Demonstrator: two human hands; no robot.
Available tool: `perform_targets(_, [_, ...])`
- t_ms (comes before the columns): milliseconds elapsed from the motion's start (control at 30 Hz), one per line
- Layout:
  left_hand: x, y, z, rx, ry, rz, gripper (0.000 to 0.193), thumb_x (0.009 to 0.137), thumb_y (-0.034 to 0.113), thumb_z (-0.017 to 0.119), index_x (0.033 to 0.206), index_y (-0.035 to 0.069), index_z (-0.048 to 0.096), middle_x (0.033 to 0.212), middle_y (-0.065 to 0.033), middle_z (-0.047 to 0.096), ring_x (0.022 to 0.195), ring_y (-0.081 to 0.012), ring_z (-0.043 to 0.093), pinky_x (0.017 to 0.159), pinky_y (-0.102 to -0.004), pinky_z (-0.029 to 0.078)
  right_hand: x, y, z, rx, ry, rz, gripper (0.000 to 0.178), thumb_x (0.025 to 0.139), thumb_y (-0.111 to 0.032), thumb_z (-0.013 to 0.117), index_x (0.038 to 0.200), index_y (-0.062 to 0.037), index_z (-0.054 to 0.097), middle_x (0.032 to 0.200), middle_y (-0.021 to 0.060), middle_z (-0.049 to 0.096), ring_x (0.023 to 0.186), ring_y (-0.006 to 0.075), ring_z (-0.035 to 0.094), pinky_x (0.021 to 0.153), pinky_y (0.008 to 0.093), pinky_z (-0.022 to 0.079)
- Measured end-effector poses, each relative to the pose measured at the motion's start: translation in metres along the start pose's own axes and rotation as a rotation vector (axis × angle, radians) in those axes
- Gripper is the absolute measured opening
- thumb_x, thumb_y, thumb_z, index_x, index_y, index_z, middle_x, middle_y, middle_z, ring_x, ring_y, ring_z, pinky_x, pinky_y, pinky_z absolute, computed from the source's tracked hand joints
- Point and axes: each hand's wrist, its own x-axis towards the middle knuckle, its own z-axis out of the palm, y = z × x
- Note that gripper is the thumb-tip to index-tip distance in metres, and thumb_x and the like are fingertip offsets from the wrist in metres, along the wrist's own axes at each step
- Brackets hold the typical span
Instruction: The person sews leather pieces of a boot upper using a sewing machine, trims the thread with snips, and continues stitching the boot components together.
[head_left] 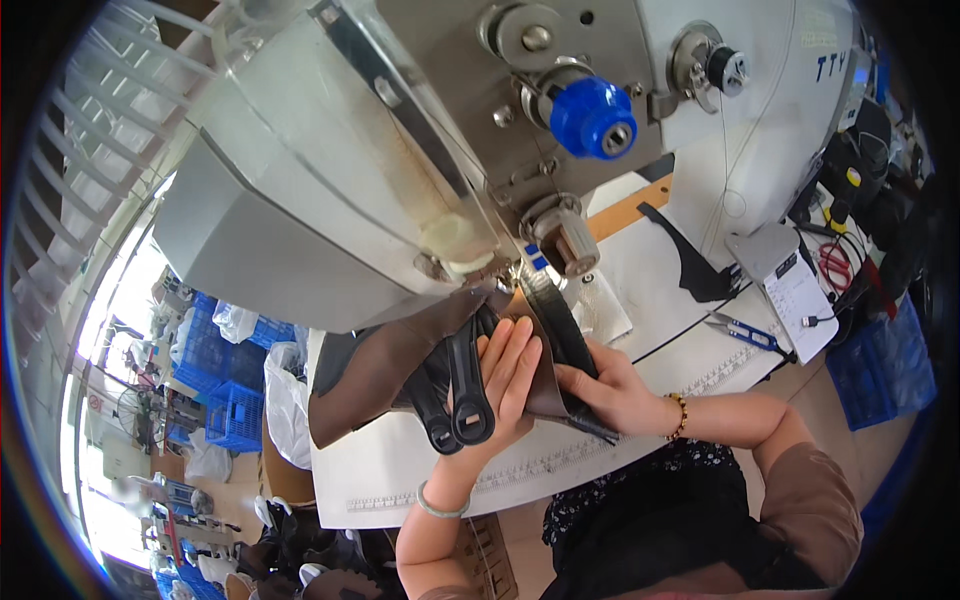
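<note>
A brown leather bag piece (362,392) lies on the white sewing machine table, its far edge under the needle area of the sewing machine (510,275). Two black straps with rounded ends (468,392) rest on top of it. My left hand (508,378) lies flat on the leather beside the straps, fingers stretched toward the needle. On the other side, my right hand (618,392) grips the edge of the piece, thumb on top, next to a dark ribbed strip (548,312) that runs up to the needle. The needle tip itself is hidden.
Blue-handled thread snips (745,332) lie right of the machine, near a black cut piece (695,265) and a white written sheet (800,295). A ruler strip (560,462) follows the table's near edge. Blue crates (235,415) stand at left, a blue bin (880,375) at right.
</note>
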Motion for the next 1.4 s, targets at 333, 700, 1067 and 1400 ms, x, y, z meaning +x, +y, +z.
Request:
perform_targets(333, [0.001,-0.003,-0.002,0.037,-0.053,-0.007,0.061,0.063,-0.004,0.059,0.123,0.003,0.049,0.126,-0.0126,0.053,0.118,-0.0262,0.050,0.099,-0.0380,0.038,0.002,0.000,-0.003,-0.007,-0.025,-0.001,0.029,0.091,-0.014,0.051,0.114,0.0035,0.046,0.097,0.0039,0.055,0.088,0.0069,0.048,0.075,0.0231,0.043])
perform_targets(700, [0.005,-0.003,-0.007,0.055,-0.126,-0.050,0.062,0.061,-0.003,0.056,0.123,0.000,0.050,0.128,-0.0132,0.050,0.121,-0.0276,0.046,0.105,-0.0398,0.030,-0.013,-0.003,0.008,0.078,0.014,0.101,0.035,0.092,-0.017,0.053,0.119,0.0029,0.046,0.100,0.0034,0.055,0.090,0.0050,0.048,0.075,0.0210,0.043])
perform_targets(1067, [0.017,0.007,-0.021,0.108,-0.276,-0.058,0.067,0.060,-0.003,0.051,0.127,-0.002,0.046,0.134,-0.0146,0.044,0.127,-0.0273,0.039,0.107,-0.0402,0.027,-0.015,0.001,0.000,0.086,-0.002,0.083,0.029,0.092,-0.018,0.053,0.114,0.0017,0.050,0.094,-0.0012,0.057,0.083,0.0023,0.048,0.070,0.0195,0.042])
perform_targets(1400, [0.019,0.006,-0.024,0.115,-0.318,-0.058,0.063,0.063,-0.001,0.049,0.126,-0.002,0.046,0.134,-0.0146,0.044,0.127,-0.0277,0.039,0.107,-0.0402,0.027,-0.013,0.008,-0.004,0.071,-0.033,0.108,0.023,0.092,-0.016,0.053,0.107,0.0014,0.051,0.086,-0.0031,0.055,0.076,0.0009,0.044,0.063,0.0183,0.040])
